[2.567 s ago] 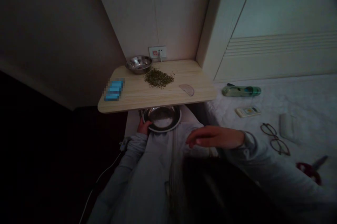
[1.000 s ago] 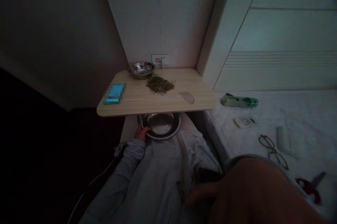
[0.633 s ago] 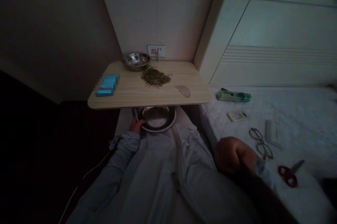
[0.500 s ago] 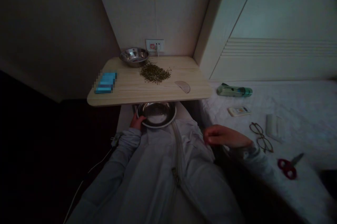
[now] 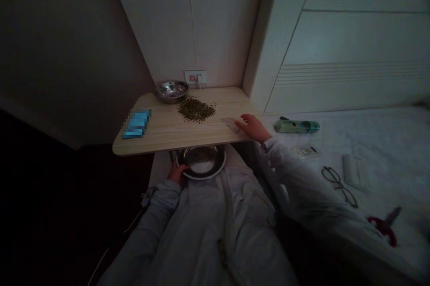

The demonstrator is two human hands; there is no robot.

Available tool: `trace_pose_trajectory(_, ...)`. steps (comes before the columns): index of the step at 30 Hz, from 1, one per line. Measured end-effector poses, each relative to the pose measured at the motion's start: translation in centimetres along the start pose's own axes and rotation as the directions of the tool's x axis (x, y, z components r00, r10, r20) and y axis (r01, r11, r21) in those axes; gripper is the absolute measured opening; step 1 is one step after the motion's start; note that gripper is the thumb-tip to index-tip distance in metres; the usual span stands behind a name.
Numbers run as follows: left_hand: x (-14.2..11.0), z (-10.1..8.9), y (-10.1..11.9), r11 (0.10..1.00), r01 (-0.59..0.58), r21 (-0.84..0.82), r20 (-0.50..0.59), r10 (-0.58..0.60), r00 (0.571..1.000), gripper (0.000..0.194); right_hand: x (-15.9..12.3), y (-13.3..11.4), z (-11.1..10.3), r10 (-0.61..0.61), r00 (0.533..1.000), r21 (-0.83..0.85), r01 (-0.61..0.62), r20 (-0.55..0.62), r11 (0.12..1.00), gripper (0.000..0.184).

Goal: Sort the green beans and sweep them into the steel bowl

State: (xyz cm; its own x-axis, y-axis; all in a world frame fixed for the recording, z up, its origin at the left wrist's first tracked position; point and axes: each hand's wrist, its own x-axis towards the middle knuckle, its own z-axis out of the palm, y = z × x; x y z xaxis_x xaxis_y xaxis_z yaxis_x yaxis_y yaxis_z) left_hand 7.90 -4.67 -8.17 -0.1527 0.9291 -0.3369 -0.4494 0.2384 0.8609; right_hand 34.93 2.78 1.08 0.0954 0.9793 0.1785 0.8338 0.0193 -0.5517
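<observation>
My left hand (image 5: 176,173) grips the left rim of a shiny steel bowl (image 5: 201,174), thumb over the edge. This bowl sits at my lap, partly under the front edge of the wooden table (image 5: 161,136). My right hand (image 5: 252,128) is over the table's right side with its fingers apart, at the right end of a thin, pale half-round piece (image 5: 230,124). Whether the fingertips touch that piece, I cannot tell. A loose heap of small greenish-brown grains (image 5: 196,110) lies on the tabletop. Behind its left side stands a second steel bowl (image 5: 171,92).
A blurred-out blue object (image 5: 137,124) lies on the table's left. A wall socket (image 5: 195,77) with a plug is behind. On the white bed are a green bottle-like object (image 5: 297,125), a remote-like device (image 5: 308,151), eyeglasses (image 5: 339,186), a white packet (image 5: 354,172) and red-handled scissors (image 5: 384,228).
My right hand has moved from beside my lap up and forward to the half-round piece, its fingers spreading. My left hand still holds the bowl. The view has tilted slightly upward.
</observation>
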Motion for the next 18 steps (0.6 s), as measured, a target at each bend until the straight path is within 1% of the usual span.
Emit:
trace_pose_trajectory(2,0.0,0.2,0.1,0.998,0.048,-0.049,0.004,-0.048,0.999,0.063,1.6,-0.1,1.3,0.014,0.999,-0.169,-0.005,0.049,0.986,0.055)
trace_pose_trajectory(4,0.0,0.3,0.2,0.994,0.079,-0.080,0.001,-0.079,0.997,0.065,2.3,-0.2,2.0,0.034,0.997,-0.288,-0.013,0.068,0.957,0.056)
trace_pose_trajectory(6,-0.2,0.3,0.3,0.991,0.098,-0.090,0.017,-0.097,0.995,0.066,2.4,-0.1,2.2,0.058,0.996,-0.327,-0.034,0.063,0.944,0.053)
trace_pose_trajectory(8,-0.3,0.1,0.3,0.991,0.100,-0.084,0.050,-0.096,0.994,0.064,2.5,0.5,1.9,0.089,0.995,-0.309,-0.071,0.046,0.948,0.051)
trace_pose_trajectory(10,-0.4,-0.2,0.2,0.994,0.081,-0.079,0.060,-0.076,0.995,0.062,2.7,1.7,1.2,0.139,0.990,-0.273,-0.131,0.012,0.953,0.053)
trace_pose_trajectory(12,-0.3,-0.4,0.0,0.996,0.051,-0.069,0.040,-0.048,0.998,0.062,3.0,3.3,0.4,0.207,0.978,-0.222,-0.210,-0.033,0.952,0.057)
trace_pose_trajectory(14,-0.1,-0.6,-0.1,0.998,0.047,-0.052,0.014,-0.046,0.999,0.062,3.3,5.1,-0.1,0.279,0.958,-0.137,-0.285,-0.065,0.949,0.063)
trace_pose_trajectory(16,0.0,-0.6,-0.1,0.996,0.079,-0.048,0.008,-0.079,0.997,0.063,3.6,6.8,-0.3,0.334,0.941,0.020,-0.333,-0.051,0.943,0.068)
trace_pose_trajectory(18,-0.1,-0.3,0.0,0.991,0.118,-0.068,0.016,-0.117,0.993,0.064,3.6,8.2,-0.1,0.381,0.924,0.243,-0.368,-0.008,0.897,0.066)
